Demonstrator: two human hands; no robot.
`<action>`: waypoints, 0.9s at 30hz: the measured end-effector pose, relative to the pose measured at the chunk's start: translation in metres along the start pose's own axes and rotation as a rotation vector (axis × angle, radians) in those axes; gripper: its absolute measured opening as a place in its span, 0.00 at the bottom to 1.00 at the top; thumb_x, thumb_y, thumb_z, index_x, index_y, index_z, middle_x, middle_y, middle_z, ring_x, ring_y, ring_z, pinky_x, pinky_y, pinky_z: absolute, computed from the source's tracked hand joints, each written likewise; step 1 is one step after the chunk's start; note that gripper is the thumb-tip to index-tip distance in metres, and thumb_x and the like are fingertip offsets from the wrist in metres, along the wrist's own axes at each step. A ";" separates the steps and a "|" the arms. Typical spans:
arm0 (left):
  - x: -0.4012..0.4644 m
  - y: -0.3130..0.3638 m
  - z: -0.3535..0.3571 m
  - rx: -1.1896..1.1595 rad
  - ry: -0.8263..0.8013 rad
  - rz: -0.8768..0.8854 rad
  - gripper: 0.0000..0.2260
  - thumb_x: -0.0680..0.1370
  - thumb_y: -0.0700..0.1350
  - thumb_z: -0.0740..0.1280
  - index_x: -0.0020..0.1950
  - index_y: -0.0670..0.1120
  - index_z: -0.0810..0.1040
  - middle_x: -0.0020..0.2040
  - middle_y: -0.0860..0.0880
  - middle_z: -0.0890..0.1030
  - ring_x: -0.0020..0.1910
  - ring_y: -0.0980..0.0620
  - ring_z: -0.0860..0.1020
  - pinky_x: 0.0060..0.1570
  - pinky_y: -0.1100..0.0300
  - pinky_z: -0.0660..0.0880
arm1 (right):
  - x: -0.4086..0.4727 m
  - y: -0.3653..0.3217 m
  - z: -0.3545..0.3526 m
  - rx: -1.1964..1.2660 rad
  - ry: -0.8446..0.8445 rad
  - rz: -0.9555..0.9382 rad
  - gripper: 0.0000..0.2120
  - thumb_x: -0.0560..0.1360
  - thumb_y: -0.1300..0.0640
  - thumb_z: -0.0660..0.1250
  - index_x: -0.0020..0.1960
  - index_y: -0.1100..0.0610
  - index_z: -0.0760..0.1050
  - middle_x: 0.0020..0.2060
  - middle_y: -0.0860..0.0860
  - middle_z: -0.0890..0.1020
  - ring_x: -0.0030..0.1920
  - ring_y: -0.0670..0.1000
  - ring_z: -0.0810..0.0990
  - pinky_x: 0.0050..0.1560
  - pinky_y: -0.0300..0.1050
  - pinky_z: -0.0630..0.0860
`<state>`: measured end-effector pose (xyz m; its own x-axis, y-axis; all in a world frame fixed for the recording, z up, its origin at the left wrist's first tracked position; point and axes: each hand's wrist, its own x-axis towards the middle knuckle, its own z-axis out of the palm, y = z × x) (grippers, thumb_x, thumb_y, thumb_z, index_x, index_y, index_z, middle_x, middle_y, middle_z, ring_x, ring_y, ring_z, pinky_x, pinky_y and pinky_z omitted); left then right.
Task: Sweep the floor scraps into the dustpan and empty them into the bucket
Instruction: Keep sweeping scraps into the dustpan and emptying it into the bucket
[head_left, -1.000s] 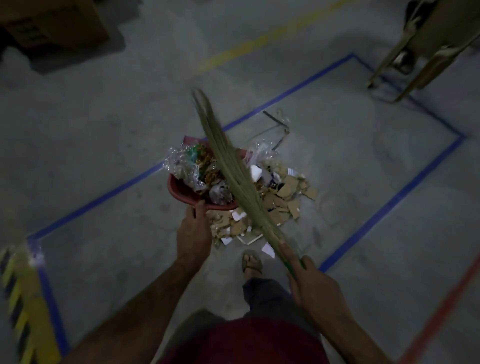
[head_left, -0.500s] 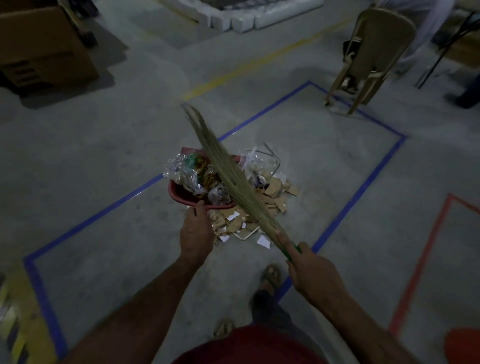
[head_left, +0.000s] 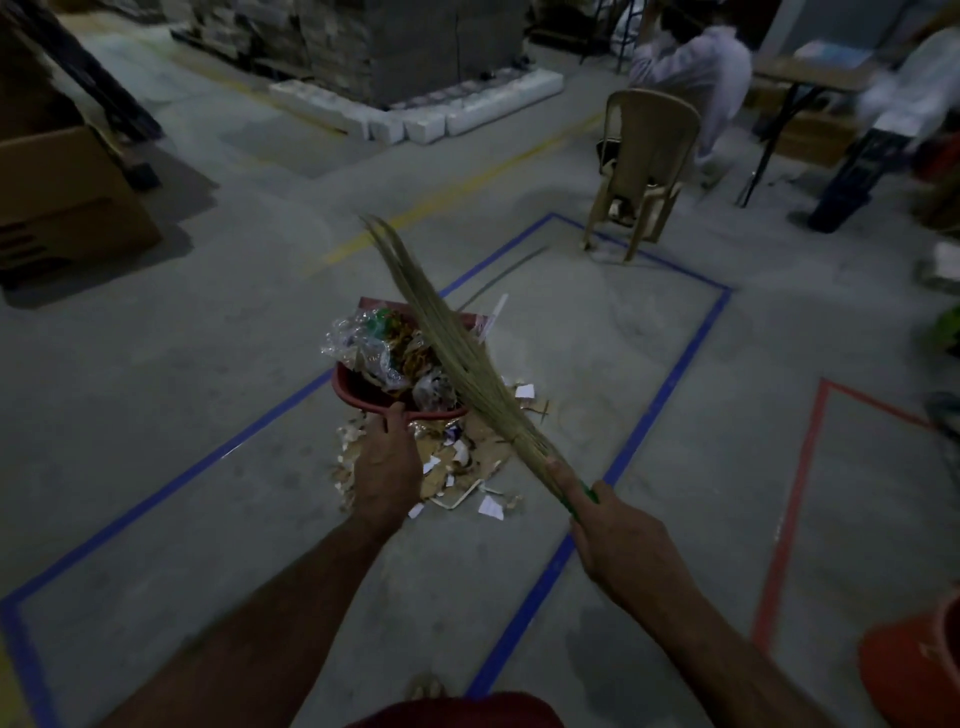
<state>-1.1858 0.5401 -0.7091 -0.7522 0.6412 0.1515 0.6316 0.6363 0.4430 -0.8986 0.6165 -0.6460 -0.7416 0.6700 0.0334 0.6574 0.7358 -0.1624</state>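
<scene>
You're looking at a dim, underexposed frame with a cool grey cast and no glare. Upper centre is a bit lighter; the box (head_left: 67, 192) at upper left throws a soft shadow onto the floor (head_left: 208, 364). Right edge is motion-blurred, the seated person (head_left: 696, 67) smeared. Wide-angle bending shows at the borders. Your forearms at the bottom are nearly black.

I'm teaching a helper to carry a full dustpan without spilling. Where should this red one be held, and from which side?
Hold the red dustpan at its near rim, coming from the person's side, as the left hand does. The plastic wrappers are heaped against the back wall, and the open mouth faces away from the person.
</scene>
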 end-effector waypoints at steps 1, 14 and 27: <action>-0.008 0.015 0.003 -0.001 0.003 0.014 0.19 0.82 0.45 0.59 0.73 0.46 0.66 0.57 0.40 0.75 0.47 0.38 0.78 0.38 0.48 0.77 | -0.010 0.012 -0.005 -0.008 0.014 0.008 0.45 0.79 0.54 0.64 0.78 0.37 0.32 0.42 0.50 0.72 0.26 0.47 0.70 0.26 0.45 0.76; -0.149 0.260 0.106 -0.081 -0.130 0.246 0.15 0.83 0.47 0.55 0.69 0.46 0.67 0.53 0.39 0.76 0.42 0.40 0.76 0.34 0.50 0.74 | -0.200 0.224 -0.059 -0.065 -0.049 0.310 0.40 0.75 0.54 0.67 0.81 0.44 0.48 0.41 0.50 0.72 0.24 0.47 0.64 0.22 0.43 0.63; -0.273 0.466 0.223 -0.099 -0.419 0.556 0.16 0.84 0.47 0.57 0.72 0.46 0.65 0.56 0.43 0.75 0.43 0.46 0.74 0.34 0.53 0.69 | -0.362 0.364 -0.060 -0.009 -0.155 0.746 0.34 0.72 0.53 0.70 0.76 0.45 0.66 0.38 0.50 0.73 0.24 0.50 0.63 0.21 0.45 0.63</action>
<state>-0.6444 0.7572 -0.7409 -0.1743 0.9841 0.0345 0.8666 0.1367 0.4799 -0.3826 0.6477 -0.6582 -0.1098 0.9691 -0.2211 0.9924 0.0944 -0.0790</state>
